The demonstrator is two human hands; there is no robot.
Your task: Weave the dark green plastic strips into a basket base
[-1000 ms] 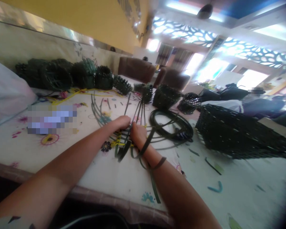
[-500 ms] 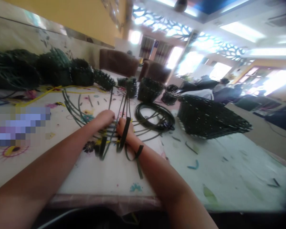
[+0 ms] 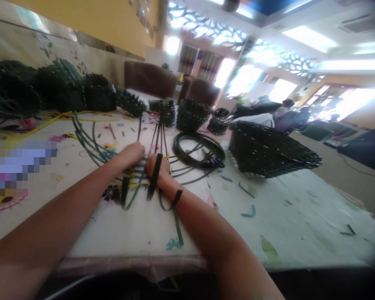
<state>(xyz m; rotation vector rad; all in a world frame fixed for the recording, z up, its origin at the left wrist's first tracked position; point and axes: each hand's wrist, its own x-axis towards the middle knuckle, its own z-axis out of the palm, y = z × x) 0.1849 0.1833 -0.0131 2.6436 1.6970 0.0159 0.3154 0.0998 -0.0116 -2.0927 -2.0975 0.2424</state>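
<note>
Both my hands rest on a flat weave of dark green plastic strips [image 3: 134, 179] in the middle of the table. My left hand [image 3: 129, 153] presses down on the crossed strips with its fingers curled over them. My right hand [image 3: 158, 166] is closed on one dark strip that runs over its back and down past the wrist. Loose strip ends fan out toward the far side and toward me. A coil of the same dark strip [image 3: 197, 149] lies just right of my hands.
A large dark woven basket [image 3: 268, 152] lies on its side at the right. Several smaller dark baskets [image 3: 190, 114] line the back of the flower-printed tablecloth [image 3: 137, 227]. Yellow strips [image 3: 50, 121] lie at the left. People sit at the far right.
The view has swung left and slightly down. My hands stay on the weave; the right hand has turned so a strip now lies across its back.
</note>
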